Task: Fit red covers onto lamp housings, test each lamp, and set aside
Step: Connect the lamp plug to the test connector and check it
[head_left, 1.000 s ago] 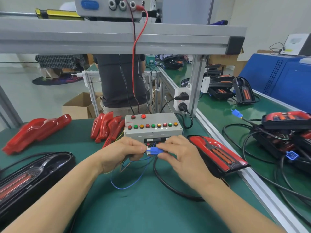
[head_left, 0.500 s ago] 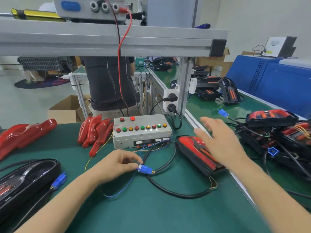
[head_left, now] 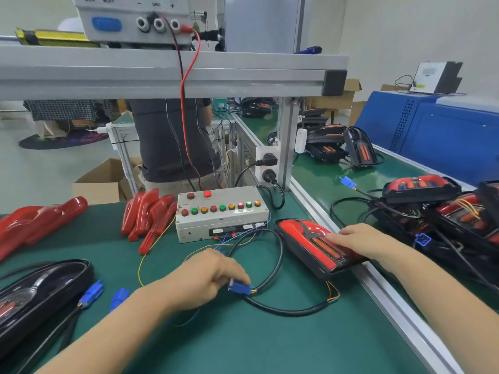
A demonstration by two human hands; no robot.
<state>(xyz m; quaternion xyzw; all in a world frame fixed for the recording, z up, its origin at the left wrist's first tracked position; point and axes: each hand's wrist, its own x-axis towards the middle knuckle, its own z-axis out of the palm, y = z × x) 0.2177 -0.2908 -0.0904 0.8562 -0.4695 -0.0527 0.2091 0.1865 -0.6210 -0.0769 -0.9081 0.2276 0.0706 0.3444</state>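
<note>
1. Head view, green bench (head_left: 243,346). Lamp (head_left: 313,245) lies flat at the bench's right edge, against the aluminium rail (head_left: 378,287), just right of the test box (head_left: 221,214).
2. Lamp long axis runs from far-left to near-right; narrow rounded end points away toward the box, broad end toward the rail.
3. Lamp appearance: glossy red cover on a black housing, orange strips showing through the cover. A black cable (head_left: 280,310) leaves its near end (thin coloured wires bared at the exit) and loops left across the bench.
4. Right hand (head_left: 361,240) rests on top of the lamp's broad end, fingers fairly straight and laid over the cover.
5. Left hand (head_left: 208,276) is palm down with fingers curled, pinching a blue plug (head_left: 240,287) at the cable's end, near the bench surface in front of the box.
6. Counts: one lamp under the hand; one black housing (head_left: 37,295) without red cover at the near left edge; two more blue connectors (head_left: 105,295) beside it.
7. Loose red covers: one bunch (head_left: 148,214) standing on edge just left of the box, another pile (head_left: 35,222) far left (exact number in each cannot be told).
8. Box: two round buttons in the upper row, nine in the lower; some in the lower row's right half look lit.
9. Conveyor (head_left: 324,190) beyond the rail holds several more lamps with tangled cables; number unclear.
</note>
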